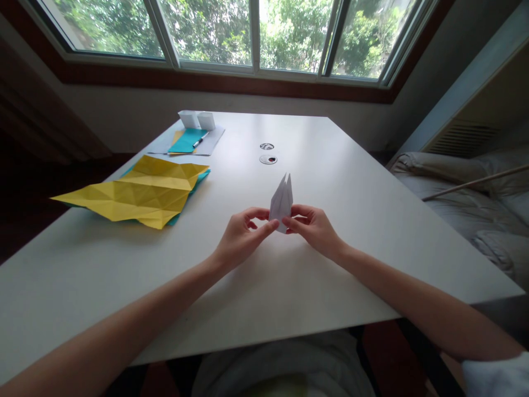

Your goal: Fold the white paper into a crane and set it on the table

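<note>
A white folded paper piece (281, 203), like an origami form with two narrow points at its top, is held upright above the near middle of the table. My left hand (247, 231) pinches its lower left side between thumb and fingers. On the other side, my right hand (311, 225) grips its lower right edge the same way. Both thumbs press the front face close together, and parts of the fingers behind the paper are hidden.
Creased yellow paper (144, 190) lies over teal paper (200, 182) on the left of the white table (339, 182). Behind are a teal sheet (185, 140), a pen (201, 139) and white folded pieces (205, 120). Two round discs (268, 159) lie mid-table.
</note>
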Motion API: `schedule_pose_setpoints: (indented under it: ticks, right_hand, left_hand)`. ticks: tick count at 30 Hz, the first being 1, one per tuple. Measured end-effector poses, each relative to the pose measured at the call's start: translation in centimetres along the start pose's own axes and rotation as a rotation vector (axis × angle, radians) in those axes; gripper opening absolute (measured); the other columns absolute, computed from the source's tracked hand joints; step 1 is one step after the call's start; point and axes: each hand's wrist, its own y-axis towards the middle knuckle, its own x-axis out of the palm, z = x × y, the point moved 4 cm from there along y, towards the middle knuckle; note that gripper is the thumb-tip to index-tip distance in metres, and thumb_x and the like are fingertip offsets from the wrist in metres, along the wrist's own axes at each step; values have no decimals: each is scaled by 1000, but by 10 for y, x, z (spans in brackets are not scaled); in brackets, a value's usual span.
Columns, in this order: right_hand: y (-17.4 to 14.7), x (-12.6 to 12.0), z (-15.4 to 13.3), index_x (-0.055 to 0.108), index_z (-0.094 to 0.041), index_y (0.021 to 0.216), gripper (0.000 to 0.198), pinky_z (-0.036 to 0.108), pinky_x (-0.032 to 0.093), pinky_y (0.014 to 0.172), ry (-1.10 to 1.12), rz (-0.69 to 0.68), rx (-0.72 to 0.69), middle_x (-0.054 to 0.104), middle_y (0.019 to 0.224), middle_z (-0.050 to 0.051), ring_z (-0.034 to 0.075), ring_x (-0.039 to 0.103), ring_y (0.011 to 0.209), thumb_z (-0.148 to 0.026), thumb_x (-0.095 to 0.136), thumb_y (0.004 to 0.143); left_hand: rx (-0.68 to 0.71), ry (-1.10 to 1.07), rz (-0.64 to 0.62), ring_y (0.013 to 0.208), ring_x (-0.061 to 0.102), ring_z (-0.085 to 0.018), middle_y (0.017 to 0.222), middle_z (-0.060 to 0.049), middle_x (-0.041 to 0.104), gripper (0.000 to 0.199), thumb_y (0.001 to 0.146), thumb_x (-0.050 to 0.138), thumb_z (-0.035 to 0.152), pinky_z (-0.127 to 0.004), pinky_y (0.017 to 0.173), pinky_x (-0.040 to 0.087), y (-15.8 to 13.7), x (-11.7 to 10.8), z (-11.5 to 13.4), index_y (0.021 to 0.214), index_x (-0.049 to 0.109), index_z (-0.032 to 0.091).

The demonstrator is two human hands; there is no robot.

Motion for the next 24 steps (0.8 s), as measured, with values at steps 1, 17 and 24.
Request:
schedule_pose_setpoints:
  ticks: [1,17,24]
  right_hand:
    - [0,1,1,66,-18,93,31,30,54,67,7,-19,0,66,82,3,14,62,71,-40,66,71]
    - [-6,1,-3,66,-21,86,25,38,51,84,-273,-4,-149,63,107,7,21,59,101,-36,71,67]
    - [-6,3,0,67,-18,91,32,37,53,79,-212,-23,-91,69,85,5,18,65,80,-41,68,69]
  left_hand:
    - [0,-6,-6,79,62,-20,90,-7,69,28,71,67,32,-29,69,47,0,0,0,93,68,15]
    - [-97,-227,-18,72,61,-15,83,-6,68,23,72,66,29,-27,66,47,1,4,-7,88,61,14]
    - [24,-233,-18,64,58,-12,72,1,65,22,72,67,25,-25,63,46,0,5,-1,85,51,18]
